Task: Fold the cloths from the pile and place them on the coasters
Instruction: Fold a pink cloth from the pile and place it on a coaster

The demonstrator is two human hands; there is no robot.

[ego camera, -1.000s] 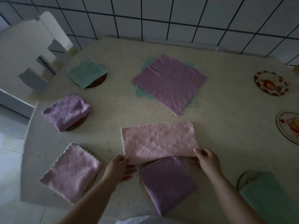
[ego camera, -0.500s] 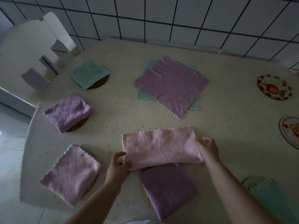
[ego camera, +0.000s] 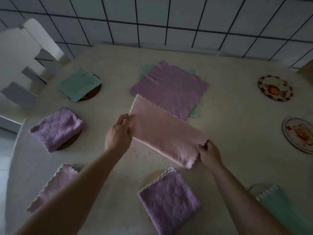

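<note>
Both hands, left (ego camera: 118, 136) and right (ego camera: 209, 152), pinch the half-folded pink cloth (ego camera: 166, 133), which we have now lifted and turned, ready for folding again

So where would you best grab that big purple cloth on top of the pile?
Probably the purple cloth by its near corner, coming from the person's side. It lies flat and turned diamond-wise over a green cloth, so that corner juts past the layer below and can be pinched alone.
</note>
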